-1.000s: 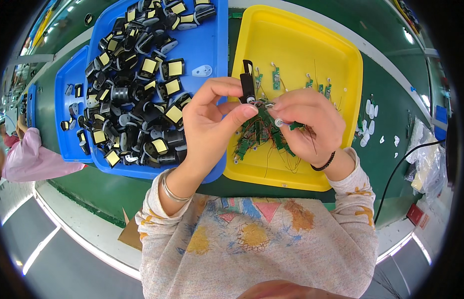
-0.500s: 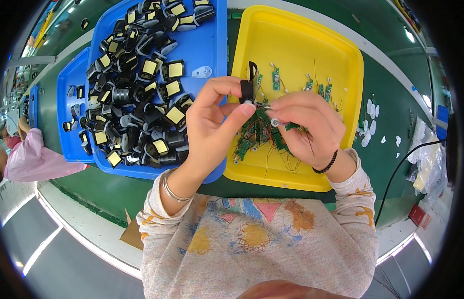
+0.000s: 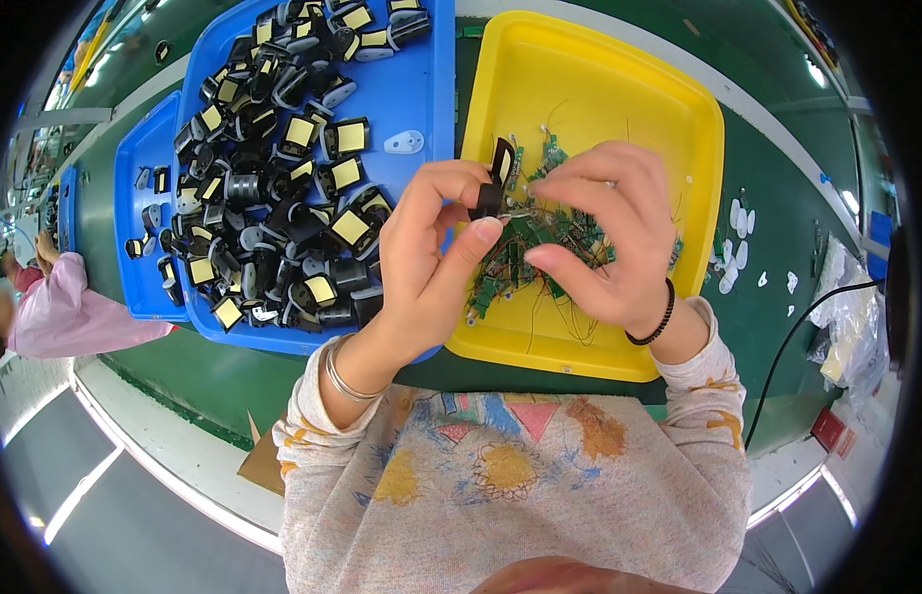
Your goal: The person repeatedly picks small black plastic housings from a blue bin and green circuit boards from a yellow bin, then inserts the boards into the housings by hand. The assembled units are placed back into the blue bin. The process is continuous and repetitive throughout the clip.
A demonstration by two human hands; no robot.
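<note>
My left hand (image 3: 421, 257) pinches a small black plastic housing (image 3: 489, 201) between thumb and fingers, over the near left part of the yellow tray (image 3: 590, 69). A thin, light-coloured bit sticks out of the housing's right side, too small to make out. Just to the right, my right hand (image 3: 624, 243) has its thumb and fingers spread apart, and nothing shows gripped in them. Beneath both hands lies a tangle of green circuit boards (image 3: 486, 292) with thin wires, partly covered by the right hand.
A large blue tray (image 3: 416, 94) on the left holds many black housings (image 3: 248, 188) with pale yellow pads. Beside it stands a smaller blue tray (image 3: 134, 287). White pieces (image 3: 741, 254) and a clear plastic bag (image 3: 845, 317) lie at right. A person in pink (image 3: 80, 307) sits far left.
My right hand's fingers have parted from their pinch, and the small board and wire seen at them are no longer in its grip. The housing in my left hand has tilted and dropped slightly.
</note>
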